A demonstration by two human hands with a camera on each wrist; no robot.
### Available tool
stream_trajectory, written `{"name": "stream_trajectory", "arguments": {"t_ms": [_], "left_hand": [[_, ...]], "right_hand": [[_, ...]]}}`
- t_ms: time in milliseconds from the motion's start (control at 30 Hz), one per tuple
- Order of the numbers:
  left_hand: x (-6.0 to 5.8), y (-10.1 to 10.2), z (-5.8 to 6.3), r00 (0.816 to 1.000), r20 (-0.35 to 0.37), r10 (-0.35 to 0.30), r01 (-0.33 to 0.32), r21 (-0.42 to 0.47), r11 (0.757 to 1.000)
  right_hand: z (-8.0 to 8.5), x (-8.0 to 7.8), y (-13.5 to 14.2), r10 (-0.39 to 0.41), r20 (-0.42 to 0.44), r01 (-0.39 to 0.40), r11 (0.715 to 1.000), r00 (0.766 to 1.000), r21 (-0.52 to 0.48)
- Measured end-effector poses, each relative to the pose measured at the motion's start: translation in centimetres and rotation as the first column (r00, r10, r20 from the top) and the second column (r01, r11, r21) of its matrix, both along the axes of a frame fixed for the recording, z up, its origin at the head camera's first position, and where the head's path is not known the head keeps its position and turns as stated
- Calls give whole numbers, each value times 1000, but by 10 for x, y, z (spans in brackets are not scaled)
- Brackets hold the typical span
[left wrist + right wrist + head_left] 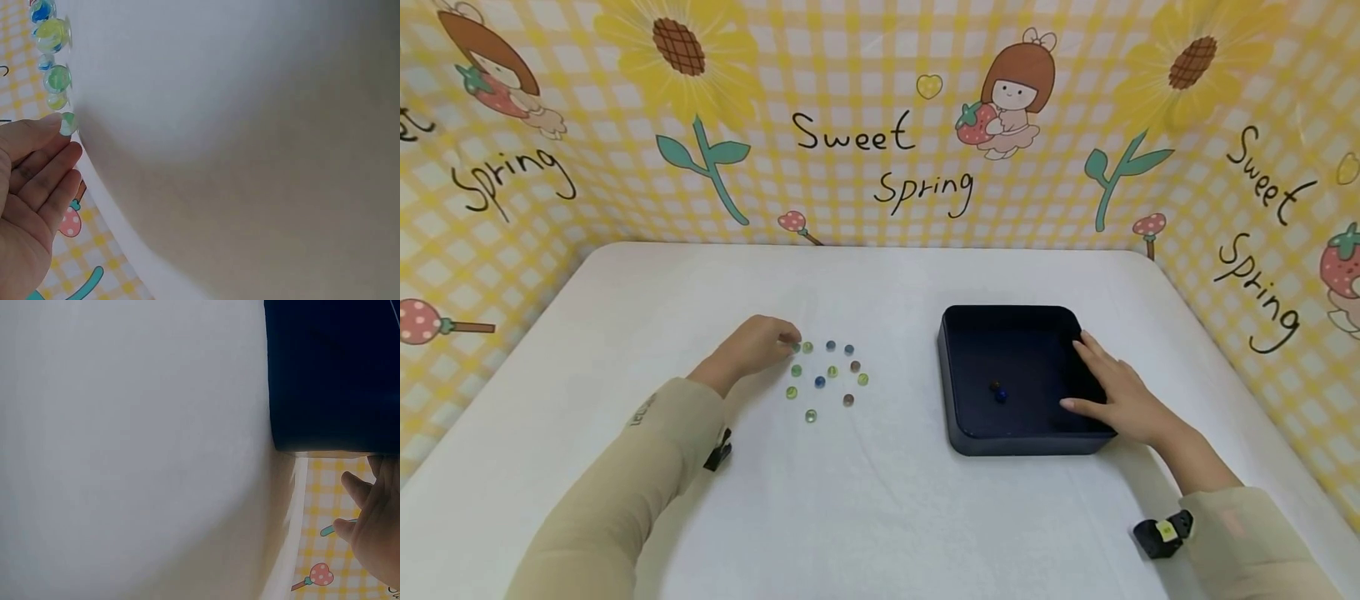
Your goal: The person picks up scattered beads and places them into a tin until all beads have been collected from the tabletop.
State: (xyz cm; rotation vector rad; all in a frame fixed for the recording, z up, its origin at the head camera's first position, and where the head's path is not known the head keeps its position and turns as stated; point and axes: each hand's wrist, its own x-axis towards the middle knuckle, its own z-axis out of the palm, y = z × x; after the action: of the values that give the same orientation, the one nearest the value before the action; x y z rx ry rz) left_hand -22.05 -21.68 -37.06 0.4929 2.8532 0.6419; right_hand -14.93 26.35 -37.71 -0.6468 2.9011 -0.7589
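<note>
My left hand (760,343) is at the far left edge of a loose group of glass marbles (832,372). Its thumb and fingertips pinch a green-and-white marble (69,124) close to the tabletop, seen in the left wrist view. Green, yellow, blue and brownish marbles lie scattered beside it. My right hand (1123,402) rests on the right wall of a dark blue square tray (966,446), fingers spread and fairly straight. The thumb reaches over the rim while other fingers stay outside. Inside the tray lie a blue marble (1002,397) and a brownish marble (995,386).
A white tabletop (880,517) holds the marbles left of centre and the tray to the right. Behind and at both sides hangs a yellow checked cloth (850,75) with printed flowers and lettering. A black wrist device (1163,533) sits at the right sleeve.
</note>
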Motion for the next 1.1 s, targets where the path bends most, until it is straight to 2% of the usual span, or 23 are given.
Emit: {"name": "stream_trajectory", "arguments": {"t_ms": [233,600,833,1100], "left_hand": [[1,1,0,1000,-5,12,-12,-37,999],[1,-1,3,1000,-21,6,-6,-28,1000],[5,-6,5,999,-19,45,-44,59,997],[13,-7,17,994,-76,76,-62,171,983]], "right_hand": [[0,0,-1,1,10,0,1000,1000,-4],[2,1,-2,2,14,-2,1000,1000,-6],[2,1,-1,1,13,-1,1000,1000,-2],[4,2,-2,-2,17,2,1000,1000,-3]]}}
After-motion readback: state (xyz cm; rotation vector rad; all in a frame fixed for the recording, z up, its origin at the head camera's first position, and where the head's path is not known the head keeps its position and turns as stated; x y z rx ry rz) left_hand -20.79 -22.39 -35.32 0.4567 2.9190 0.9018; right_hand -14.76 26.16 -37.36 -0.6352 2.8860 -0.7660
